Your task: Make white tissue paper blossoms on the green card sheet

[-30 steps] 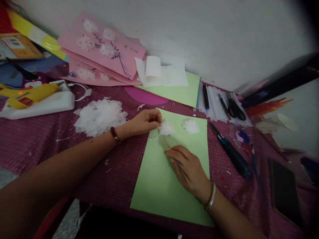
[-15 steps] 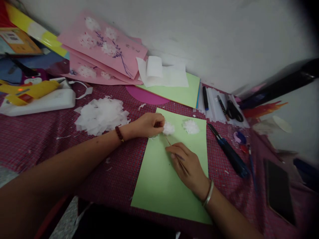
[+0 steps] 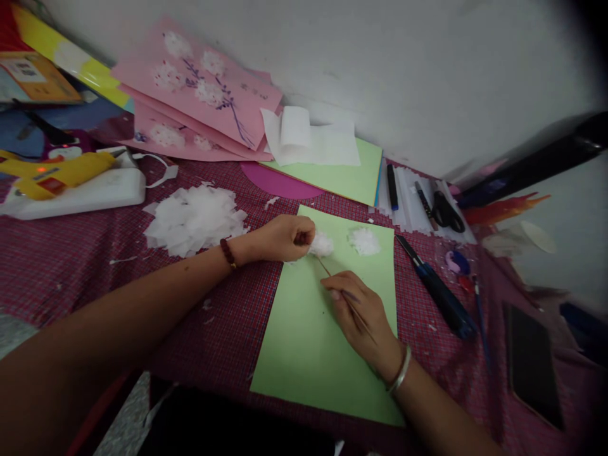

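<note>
My right hand (image 3: 356, 310) grips a thin wooden stick (image 3: 325, 266), its tip at the lower edge of a white tissue-paper puff (image 3: 322, 243) on a light green sheet of paper (image 3: 327, 354). At the left side of that puff is my left hand (image 3: 289, 238), its fingers pinched together; whatever lies between them is hidden. A second white puff (image 3: 364, 241) sits on the sheet farther right. Left of my left hand lies a loose pile of white tissue squares (image 3: 197, 218).
A yellow glue gun (image 3: 71, 174) rests on a white box at left. Pink cards (image 3: 223, 120) with white puffs and painted stems lean at the back. On the right are a utility knife (image 3: 439, 291), scissors (image 3: 447, 212), a marker (image 3: 392, 187) and a dark phone (image 3: 534, 364).
My right hand has shifted slightly to the right with the stick, whose tip has also moved a little right along the puff's edge. My left hand stays nearly in place.
</note>
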{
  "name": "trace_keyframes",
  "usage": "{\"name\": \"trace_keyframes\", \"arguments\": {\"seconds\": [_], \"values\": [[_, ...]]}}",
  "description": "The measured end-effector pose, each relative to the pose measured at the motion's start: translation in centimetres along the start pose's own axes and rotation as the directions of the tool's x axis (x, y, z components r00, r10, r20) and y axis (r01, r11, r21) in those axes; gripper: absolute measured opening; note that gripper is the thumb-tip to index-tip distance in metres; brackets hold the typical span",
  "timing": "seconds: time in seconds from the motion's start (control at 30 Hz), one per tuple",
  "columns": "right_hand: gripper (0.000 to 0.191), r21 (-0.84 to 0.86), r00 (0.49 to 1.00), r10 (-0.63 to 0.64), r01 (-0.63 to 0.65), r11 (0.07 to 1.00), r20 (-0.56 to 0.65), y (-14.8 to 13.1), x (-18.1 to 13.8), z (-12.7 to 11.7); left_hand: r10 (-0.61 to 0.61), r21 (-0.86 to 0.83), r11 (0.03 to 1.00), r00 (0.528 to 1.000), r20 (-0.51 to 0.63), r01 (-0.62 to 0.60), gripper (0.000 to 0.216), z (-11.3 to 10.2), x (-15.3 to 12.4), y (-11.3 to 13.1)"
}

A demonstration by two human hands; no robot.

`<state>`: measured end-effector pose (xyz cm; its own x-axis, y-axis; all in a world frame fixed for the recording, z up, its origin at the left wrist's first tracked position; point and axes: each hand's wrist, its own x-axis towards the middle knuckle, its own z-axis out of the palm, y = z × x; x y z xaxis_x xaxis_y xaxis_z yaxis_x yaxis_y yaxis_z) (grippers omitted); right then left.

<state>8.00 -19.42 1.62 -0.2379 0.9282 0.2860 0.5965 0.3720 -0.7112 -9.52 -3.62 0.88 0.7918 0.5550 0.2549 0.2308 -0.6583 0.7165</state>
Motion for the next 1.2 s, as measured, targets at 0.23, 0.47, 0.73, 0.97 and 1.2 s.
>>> {"name": "trace_keyframes", "arguments": {"seconds": [0.23, 0.47, 0.73, 0.97, 1.2], "values": [[0.021, -0.003, 1.0, -0.009, 0.009, 1.0, 0.024, 0.0, -0.1, -0.1, -0.012, 0.002, 1.0, 1.0, -0.007, 0.012, 0.011, 0.1, 0.0, -0.5], [0.022, -0.029, 1.0, -0.015, 0.016, 0.999, 0.021, 0.3, 0.3, 0.2, -0.069, -0.008, 0.998, 0.998, 0.0, 0.069, 0.006, 0.0, 0.3, -0.2], [0.019, -0.019, 0.999, 0.037, -0.038, 0.999, -0.03, 0.2, 0.4, 0.3, -0.044, -0.173, 0.984, 0.997, 0.057, 0.054, 0.023, -0.7, 0.0, -0.2], [0.019, -0.044, 0.999, 0.039, -0.04, 0.998, -0.031, 0.3, 0.4, 0.2, 0.052, -0.008, 0.999, 0.998, -0.022, -0.052, 0.011, 0.1, 0.3, -0.4], [0.019, -0.036, 0.998, 0.051, -0.053, 0.998, -0.033, 0.2, 0.2, 0.2, 0.037, 0.068, 0.997, 0.999, -0.007, -0.036, 0.012, 0.2, 0.5, -0.6]]}}
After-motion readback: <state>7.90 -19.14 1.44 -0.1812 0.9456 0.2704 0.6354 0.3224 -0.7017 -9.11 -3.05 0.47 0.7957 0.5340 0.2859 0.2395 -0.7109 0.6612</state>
